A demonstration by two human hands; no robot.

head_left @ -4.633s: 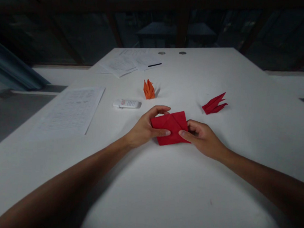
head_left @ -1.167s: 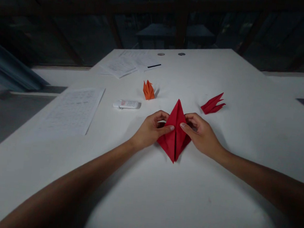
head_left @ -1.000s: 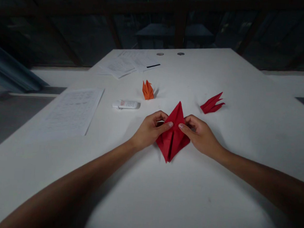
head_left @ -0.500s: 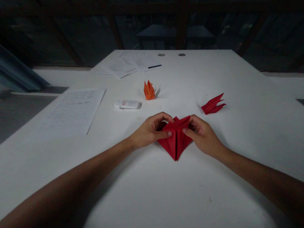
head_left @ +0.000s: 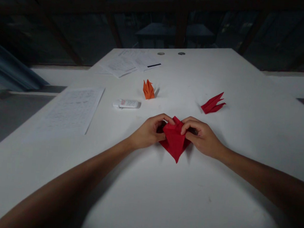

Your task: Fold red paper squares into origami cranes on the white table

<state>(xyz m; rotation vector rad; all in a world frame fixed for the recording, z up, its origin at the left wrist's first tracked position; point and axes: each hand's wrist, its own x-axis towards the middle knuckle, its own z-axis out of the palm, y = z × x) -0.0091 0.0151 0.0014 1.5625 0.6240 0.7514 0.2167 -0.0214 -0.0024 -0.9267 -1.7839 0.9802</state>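
Note:
Between my hands is a piece of folded red origami paper [head_left: 175,140], its lower point aimed toward me and a smaller tip showing at the top. My left hand [head_left: 152,130] pinches its left side, with the thumb partly tucked behind the near layer. On the right side, my right hand [head_left: 201,134] grips it, the index finger bent over the front face and the thumb below. Part of the paper's side corners is hidden by my fingers. Beyond it stand an orange folded paper figure [head_left: 148,90] and a red folded paper figure [head_left: 213,103].
A white, capped correction-fluid-like item [head_left: 126,104] lies left of the orange figure. A printed sheet [head_left: 70,110] rests on the white table [head_left: 148,197] at left, with more papers [head_left: 121,65] at the far edge. Two round discs [head_left: 181,53] sit at the back.
The front of the red paper has changed from two flaps with a centre slit to one smooth face. My right index finger has come over the front.

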